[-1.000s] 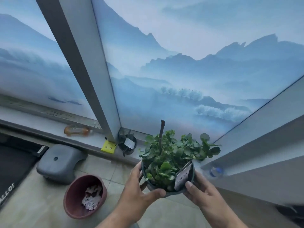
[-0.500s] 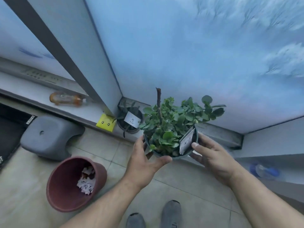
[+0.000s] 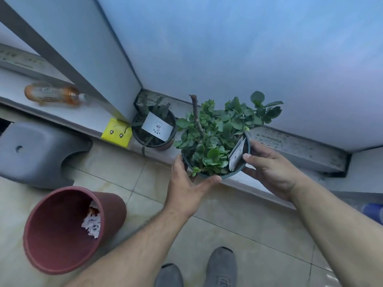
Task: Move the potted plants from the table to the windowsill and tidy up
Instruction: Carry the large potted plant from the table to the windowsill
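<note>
I'm holding the green potted plant (image 3: 215, 139) w/ both hands, just over the front edge of the windowsill (image 3: 294, 148); can't tell if the pot's base is touching the ledge. My left hand (image 3: 186, 187) is cupping the pot's near-left side, thumb curling along the front rim, fingers wrapping underneath out of sight. My right hand (image 3: 271, 168) is gripping the right side, thumb pressing on the rim right beside the white tag (image 3: 237, 154) that's sticking up tilted in the soil. Both forearms are reaching forward and up from the bottom of the view, converging on the pot. A bare brown stem (image 3: 195, 112) is poking up above the leaves.

Just left of it, a second small pot (image 3: 154, 129) w/ a white card is sitting on the sill in the corner, close but apart from mine. A yellow packet (image 3: 117, 134) is lying next to that. Further left on the sill, a bottle (image 3: 53, 95) is lying on its side. On the tiled floor: a grey stool (image 3: 37, 154), a dark red bin (image 3: 68, 228) w/ crumpled paper inside, and my grey shoes (image 3: 221, 266) at the bottom.
</note>
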`<state>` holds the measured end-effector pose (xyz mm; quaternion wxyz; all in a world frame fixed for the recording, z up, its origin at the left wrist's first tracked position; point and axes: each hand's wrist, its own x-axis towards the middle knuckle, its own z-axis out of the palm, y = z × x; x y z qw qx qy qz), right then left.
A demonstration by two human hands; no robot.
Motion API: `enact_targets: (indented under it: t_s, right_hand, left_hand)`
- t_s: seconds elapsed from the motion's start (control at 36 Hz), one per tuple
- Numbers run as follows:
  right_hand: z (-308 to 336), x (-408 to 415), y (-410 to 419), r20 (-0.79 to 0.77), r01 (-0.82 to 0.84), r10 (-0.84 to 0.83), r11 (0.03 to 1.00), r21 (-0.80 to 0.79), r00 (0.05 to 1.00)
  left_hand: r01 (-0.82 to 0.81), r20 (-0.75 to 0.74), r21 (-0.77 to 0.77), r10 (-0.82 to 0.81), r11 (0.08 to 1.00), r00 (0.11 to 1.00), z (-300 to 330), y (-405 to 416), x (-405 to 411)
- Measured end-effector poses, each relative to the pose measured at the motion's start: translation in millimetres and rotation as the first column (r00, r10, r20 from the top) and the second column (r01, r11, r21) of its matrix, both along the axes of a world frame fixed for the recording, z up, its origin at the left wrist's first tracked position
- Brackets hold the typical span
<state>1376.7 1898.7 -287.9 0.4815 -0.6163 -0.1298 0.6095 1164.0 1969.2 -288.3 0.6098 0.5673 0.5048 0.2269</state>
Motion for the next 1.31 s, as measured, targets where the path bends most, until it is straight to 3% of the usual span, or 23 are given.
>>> enact_targets:
  t_s: [0.67, 0.83, 0.94, 1.06, 1.31]
  right_hand:
    - [-28, 5, 21, -0.014, -0.021, 0.02, 0.998, -0.063, 1.0]
    - [-8, -7, 18, 0.089, -0.025, 0.036, 0.992, -0.123, 0.995]
    - [22, -14, 6, 0.13, 0.102, -0.077, 0.975, -0.199, 0.989]
    - [69, -22, -12, 0.179, 0.087, -0.04, 0.961, -0.261, 0.983]
    - [270, -42, -37, 0.259, 0.059, 0.005, 0.97, -0.236, 0.966]
  left_hand:
    - [-0.047, -0.004, -0.123, 0.047, 0.991, 0.999, -37, 5, 9]
    - [0.01, -0.148, -0.147, -0.032, 0.989, 0.988, -25, 7, 6]
    - [0.085, -0.28, -0.228, -0.149, 0.97, 0.948, 8, 3, -2]
    - [0.124, -0.427, -0.339, -0.27, 0.933, 0.863, 64, -5, -23]
    - [0.195, -0.431, -0.153, -0.243, 0.969, 0.869, 276, 5, -35]
